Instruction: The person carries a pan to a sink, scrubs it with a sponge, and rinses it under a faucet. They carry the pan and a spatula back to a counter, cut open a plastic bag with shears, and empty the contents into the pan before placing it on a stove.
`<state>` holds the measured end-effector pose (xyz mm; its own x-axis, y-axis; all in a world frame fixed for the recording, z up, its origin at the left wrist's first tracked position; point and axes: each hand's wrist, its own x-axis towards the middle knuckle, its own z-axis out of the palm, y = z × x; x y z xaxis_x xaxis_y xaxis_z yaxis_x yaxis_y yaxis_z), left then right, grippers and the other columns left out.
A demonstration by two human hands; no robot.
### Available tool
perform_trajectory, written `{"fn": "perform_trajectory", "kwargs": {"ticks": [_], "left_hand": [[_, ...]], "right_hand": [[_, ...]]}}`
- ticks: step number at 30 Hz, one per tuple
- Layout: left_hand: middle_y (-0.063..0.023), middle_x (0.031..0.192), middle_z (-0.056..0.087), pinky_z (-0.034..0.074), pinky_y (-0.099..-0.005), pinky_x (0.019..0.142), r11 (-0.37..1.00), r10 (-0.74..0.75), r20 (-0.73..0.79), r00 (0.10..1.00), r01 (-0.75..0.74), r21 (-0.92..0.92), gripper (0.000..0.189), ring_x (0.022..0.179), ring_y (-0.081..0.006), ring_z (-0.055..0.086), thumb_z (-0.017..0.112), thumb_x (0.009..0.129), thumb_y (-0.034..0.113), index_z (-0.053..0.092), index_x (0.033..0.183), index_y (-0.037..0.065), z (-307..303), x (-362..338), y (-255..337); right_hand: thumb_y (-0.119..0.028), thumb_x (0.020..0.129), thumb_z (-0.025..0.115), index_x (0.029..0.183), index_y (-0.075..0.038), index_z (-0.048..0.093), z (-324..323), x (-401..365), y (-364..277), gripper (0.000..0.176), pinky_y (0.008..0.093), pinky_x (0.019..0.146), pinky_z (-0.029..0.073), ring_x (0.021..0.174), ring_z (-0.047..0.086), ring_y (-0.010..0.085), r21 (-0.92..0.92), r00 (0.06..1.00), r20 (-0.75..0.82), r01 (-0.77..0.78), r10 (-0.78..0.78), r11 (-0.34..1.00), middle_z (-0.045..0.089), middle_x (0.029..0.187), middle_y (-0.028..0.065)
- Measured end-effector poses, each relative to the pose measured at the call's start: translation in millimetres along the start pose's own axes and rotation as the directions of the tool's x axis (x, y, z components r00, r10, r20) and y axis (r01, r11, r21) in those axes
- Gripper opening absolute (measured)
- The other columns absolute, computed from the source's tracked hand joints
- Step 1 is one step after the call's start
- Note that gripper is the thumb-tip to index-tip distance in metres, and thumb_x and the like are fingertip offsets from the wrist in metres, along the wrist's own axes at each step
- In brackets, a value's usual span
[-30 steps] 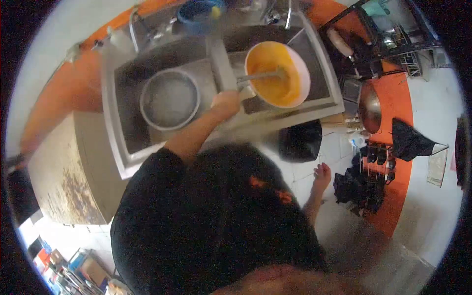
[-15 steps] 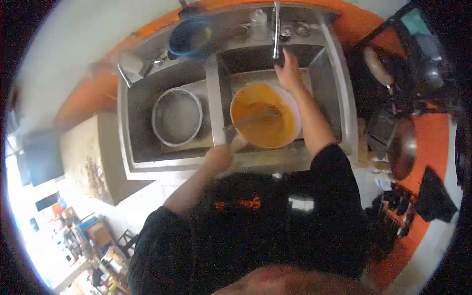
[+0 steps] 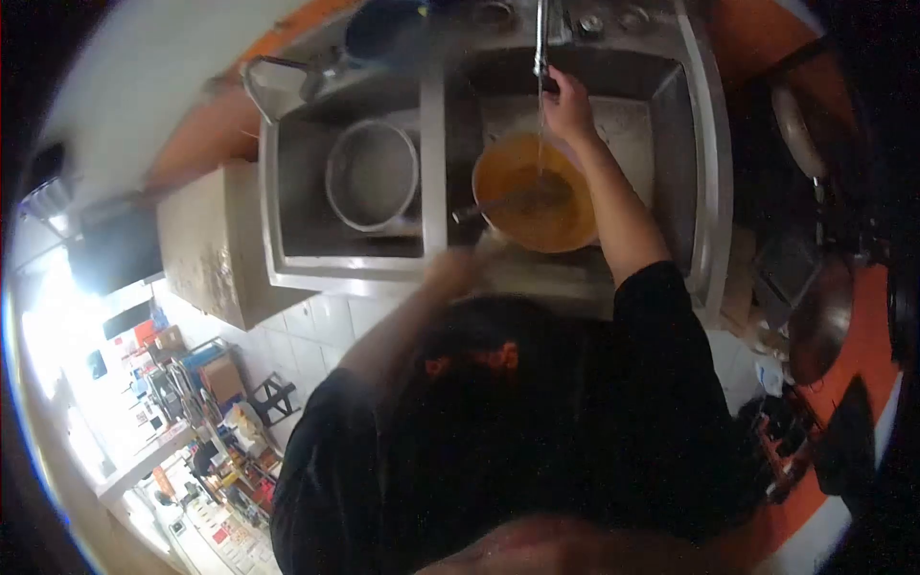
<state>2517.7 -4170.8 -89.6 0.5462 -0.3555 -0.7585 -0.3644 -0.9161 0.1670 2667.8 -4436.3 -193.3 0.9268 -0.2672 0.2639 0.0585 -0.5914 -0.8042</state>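
Note:
Thin water runs from the pull-down faucet [image 3: 541,43] into a large bowl [image 3: 489,172] in the right basin. My right hand [image 3: 568,103] is closed around the dark end of the faucet's spout. Orange-brown residue coats the bowl's inside, and murky water [image 3: 546,216] lies in it. A long-handled utensil [image 3: 508,203] leans across the bowl's left rim, its head down in the liquid. My left hand [image 3: 452,273] is smeared by motion at the sink's front edge, just below the utensil's handle end; its fingers do not show clearly.
A round metal pot [image 3: 414,153] stands in the left basin, across the divider [image 3: 434,172]. A second faucet [image 3: 278,65] is at the back left. Along the back ledge sits a dark blue basin [image 3: 383,34]. Pans [image 3: 822,321] hang or stand at the right.
Water now streams from the faucet into the bowl; no stream showed before. My right hand has closed on the spout end. The whole view has shifted, with the sink higher in it.

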Motion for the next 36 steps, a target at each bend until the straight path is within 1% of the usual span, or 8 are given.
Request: {"fn": "perform_trajectory", "kwargs": {"ticks": [12,15,20,26,29,30,34,36], "left_hand": [[-0.0203,0.085,0.061,0.046,-0.0435,0.074,0.995,0.090,0.036,0.995,-0.089,-0.033,0.036,0.083,-0.0341,0.059,0.049,0.082,0.032,0.060,0.086,-0.002,2,38,-4],[-0.0187,0.085,0.061,0.048,-0.0429,0.070,0.984,0.163,0.068,0.984,-0.167,0.057,0.027,0.083,-0.0316,0.060,0.050,0.081,0.025,0.061,0.083,0.000,14,57,-15],[-0.0160,0.083,0.060,0.048,-0.0422,0.062,0.726,0.631,-0.168,0.757,-0.500,0.473,0.020,0.079,-0.0294,0.059,0.049,0.078,0.017,0.062,0.081,0.002,93,113,-54],[-0.0134,0.072,0.058,0.046,-0.0444,0.060,0.887,0.454,-0.002,0.891,-0.452,0.097,0.027,0.070,-0.0274,0.057,0.050,0.078,0.027,0.061,0.075,0.002,53,107,-32],[-0.0133,0.072,0.059,0.045,-0.0432,0.059,0.750,0.629,0.013,0.777,-0.611,0.254,0.024,0.070,-0.0271,0.057,0.052,0.077,0.025,0.062,0.076,0.004,72,126,-33],[-0.0132,0.073,0.059,0.045,-0.0427,0.059,0.725,0.652,0.030,0.757,-0.635,0.267,0.023,0.070,-0.0267,0.057,0.052,0.077,0.024,0.062,0.076,0.004,78,131,-32],[-0.0126,0.077,0.059,0.046,-0.0409,0.059,0.692,0.690,0.076,0.720,-0.687,0.221,0.021,0.072,-0.0252,0.057,0.052,0.077,0.022,0.062,0.079,0.004,84,134,-31],[-0.0124,0.078,0.060,0.046,-0.0399,0.060,0.676,0.707,0.093,0.701,-0.709,0.199,0.019,0.072,-0.0244,0.057,0.052,0.077,0.020,0.062,0.080,0.004,87,134,-31]], "right_hand": [[-0.006,0.085,0.048,0.104,-0.002,0.055,-8,-113,-9,0.021,0.0291,0.076,0.046,0.086,0.058,0.0182,0.427,0.873,0.199,-0.487,0.446,0.762,0.060,0.096,0.0088],[-0.012,0.085,0.051,0.099,-0.004,0.057,17,-108,-31,0.016,0.0261,0.064,0.046,0.073,0.057,0.0137,0.843,0.698,0.472,-0.537,0.538,-0.043,0.060,0.088,0.0079],[-0.020,0.087,0.049,0.092,-0.009,0.057,34,-102,-43,0.015,0.0214,0.051,0.037,0.055,0.048,0.0084,0.819,0.679,0.553,-0.339,0.482,-0.463,0.057,0.073,-0.0008],[-0.025,0.080,0.061,0.069,-0.009,0.045,26,-54,-110,0.025,0.0216,0.044,0.030,0.047,0.038,0.0097,0.864,0.469,0.146,-0.490,0.871,0.119,0.039,0.057,-0.0038],[-0.021,0.076,0.063,0.064,-0.007,0.040,33,13,-142,0.030,0.0266,0.053,0.038,0.055,0.044,0.0165,-0.080,0.994,-0.082,-0.081,0.074,0.993,0.042,0.061,0.0030],[-0.016,0.075,0.063,0.064,-0.005,0.042,40,54,-153,0.027,0.0309,0.057,0.041,0.057,0.046,0.0200,-0.232,0.925,-0.066,0.349,-0.373,0.908,0.044,0.062,0.0057],[-0.013,0.074,0.059,0.084,-0.001,0.054,103,162,-181,0.017,0.0390,0.074,0.045,0.080,0.057,0.0338,-0.030,0.966,0.186,0.189,-0.180,0.982,0.059,0.085,0.0163],[-0.010,0.073,0.056,0.105,-0.002,0.052,141,193,-170,0.033,0.0384,0.080,0.045,0.092,0.056,0.0334,-0.703,0.839,0.479,0.191,0.258,0.685,0.058,0.099,0.0197]]}}
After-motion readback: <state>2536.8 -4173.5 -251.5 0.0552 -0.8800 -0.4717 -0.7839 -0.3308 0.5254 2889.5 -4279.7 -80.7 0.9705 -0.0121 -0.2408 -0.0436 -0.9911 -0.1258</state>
